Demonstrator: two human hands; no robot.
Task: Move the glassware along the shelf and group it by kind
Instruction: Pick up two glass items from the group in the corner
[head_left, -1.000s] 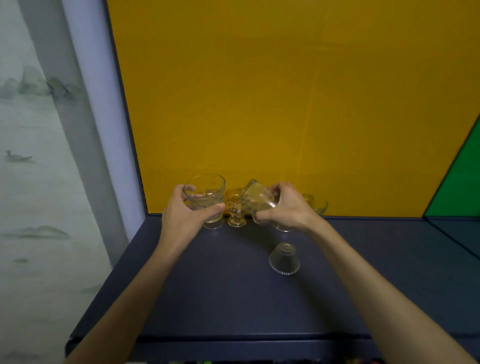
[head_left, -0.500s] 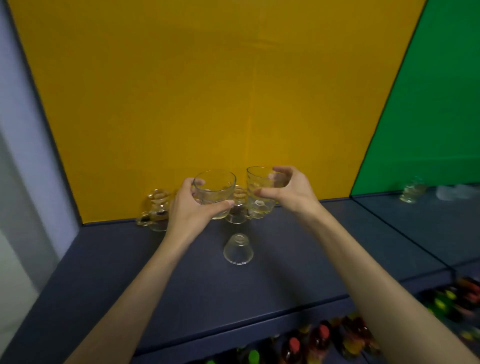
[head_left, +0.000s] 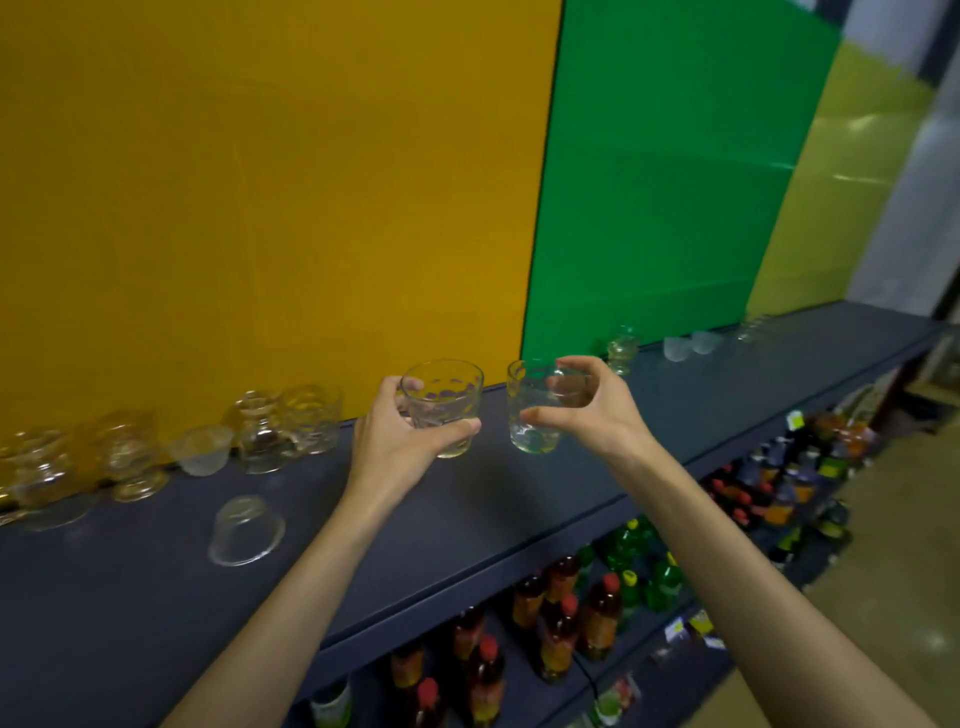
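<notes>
1. Currently mid-carry: left hand (head_left: 400, 441) wrapped around a dimpled tumbler (head_left: 441, 408), thumb in front, fingers behind, glass upright and apparently clear of the shelf (head_left: 519, 499).
2. Right hand (head_left: 587, 410) pinching a second tumbler (head_left: 535, 415) between thumb low and fingers at the rim; same kind by the look of it, also held up off the shelf.
3. Just beside each other, not touching.
4. Left of the left grip: mixed cluster at the back wall (head_left: 285, 426), footed glasses, a frosted cup, another dimpled glass; blurred, exact kinds hard to tell.
5. Below-left of the grip: one overturned glass (head_left: 247, 530) lying alone near the front.
6. Beyond the right grip: small jar-like glass (head_left: 622, 349) and frosted cups (head_left: 691, 345), well apart.
7. Judging progress: early to middle. Grouping not done; held pair unplaced, left cluster unsorted, stray glass to collect.
</notes>
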